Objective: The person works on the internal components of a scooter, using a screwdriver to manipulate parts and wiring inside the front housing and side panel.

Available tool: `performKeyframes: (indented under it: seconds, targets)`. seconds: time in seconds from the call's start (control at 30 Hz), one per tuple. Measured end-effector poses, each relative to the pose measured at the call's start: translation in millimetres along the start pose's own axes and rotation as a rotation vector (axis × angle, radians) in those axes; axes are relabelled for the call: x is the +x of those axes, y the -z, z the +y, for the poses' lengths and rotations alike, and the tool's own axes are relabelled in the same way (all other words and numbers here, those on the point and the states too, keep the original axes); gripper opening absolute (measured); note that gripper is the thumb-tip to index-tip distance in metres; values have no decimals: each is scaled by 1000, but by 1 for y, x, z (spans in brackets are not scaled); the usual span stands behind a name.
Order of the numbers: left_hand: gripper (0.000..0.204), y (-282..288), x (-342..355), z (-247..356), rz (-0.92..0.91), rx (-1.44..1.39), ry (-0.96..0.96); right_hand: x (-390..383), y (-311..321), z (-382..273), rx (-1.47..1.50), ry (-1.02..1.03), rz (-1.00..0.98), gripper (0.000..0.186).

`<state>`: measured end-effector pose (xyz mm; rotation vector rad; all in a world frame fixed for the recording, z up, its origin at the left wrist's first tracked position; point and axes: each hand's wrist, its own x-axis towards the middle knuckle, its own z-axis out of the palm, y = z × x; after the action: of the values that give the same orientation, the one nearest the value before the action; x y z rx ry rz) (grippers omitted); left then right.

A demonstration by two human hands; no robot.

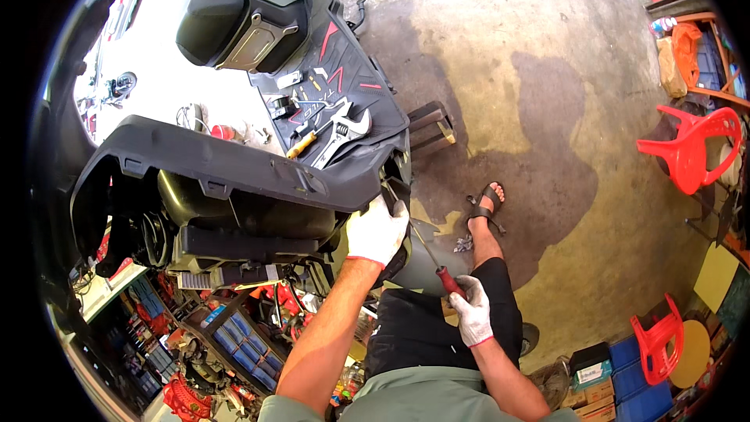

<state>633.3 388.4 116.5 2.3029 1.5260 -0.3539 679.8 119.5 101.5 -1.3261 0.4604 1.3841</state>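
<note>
My right hand [473, 314], in a white glove, is closed around the red handle of a screwdriver [447, 277]. The long shaft slants up and left toward an opening at the end of a black plastic body panel [234, 168]. My left hand [375, 230], also gloved, presses in at that panel's corner beside the shaft. Its fingers are bent, and their tips are partly hidden, so what they hold does not show. Beyond the panel, an adjustable wrench [344, 134] and a yellow-handled screwdriver [301, 145] lie on a black mat [359, 105] with red marks.
A dark rounded housing [238, 12] stands behind the mat. Several small parts lie near the wrench. Red plastic chairs [691, 148] and blue bins [642, 398] line the right side. Shelves with blue boxes [244, 348] stand lower left. Concrete floor [484, 55] spreads to the right.
</note>
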Motion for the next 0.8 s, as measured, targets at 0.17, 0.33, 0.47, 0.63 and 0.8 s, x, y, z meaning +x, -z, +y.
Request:
performKeyframes:
  seconds: [0.17,0.33,0.47,0.63,0.8]
  targets:
    - [41,5,-1,1,-44,-35,6,0,-6,6,-39,47,12,37]
    - [42,8,-3,1,-82,-58,-50,0,-1,12,-118,122,12,37]
    - [50,7,-11,1,-195,-55,13,-7,-8,7,-85,105,23,38]
    - [71,14,-19,3,-254,-32,-38,-17,-24,7,-75,77,51,37]
    - [68,11,-28,-1,-230,-85,-86,-21,-37,4,-136,99,146,33]
